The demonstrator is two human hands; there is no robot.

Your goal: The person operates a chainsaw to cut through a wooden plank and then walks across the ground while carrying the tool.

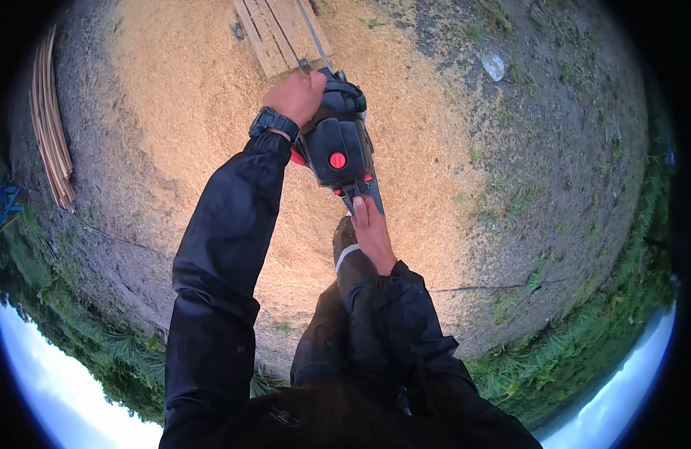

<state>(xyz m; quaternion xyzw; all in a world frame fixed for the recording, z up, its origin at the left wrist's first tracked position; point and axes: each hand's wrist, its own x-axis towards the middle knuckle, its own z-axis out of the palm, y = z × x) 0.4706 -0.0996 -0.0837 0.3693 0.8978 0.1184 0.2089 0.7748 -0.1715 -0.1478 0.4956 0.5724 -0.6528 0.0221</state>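
Observation:
A black chainsaw [339, 138] with a round red cap is held in front of my body, its bar [312, 31] pointing away toward some wooden boards [277, 34]. My left hand [295, 97], with a black watch on the wrist, is closed round the front handle. At the rear handle my right hand [373, 238] is closed, its thumb and a finger lying along the top. The undersides of both grips are hidden.
Sawdust [211, 150] covers the ground around the boards. Long thin timber strips [49, 123] lie at the far left. A pale piece of litter [493, 67] is at the upper right. My boot [345, 233] stands just below the saw.

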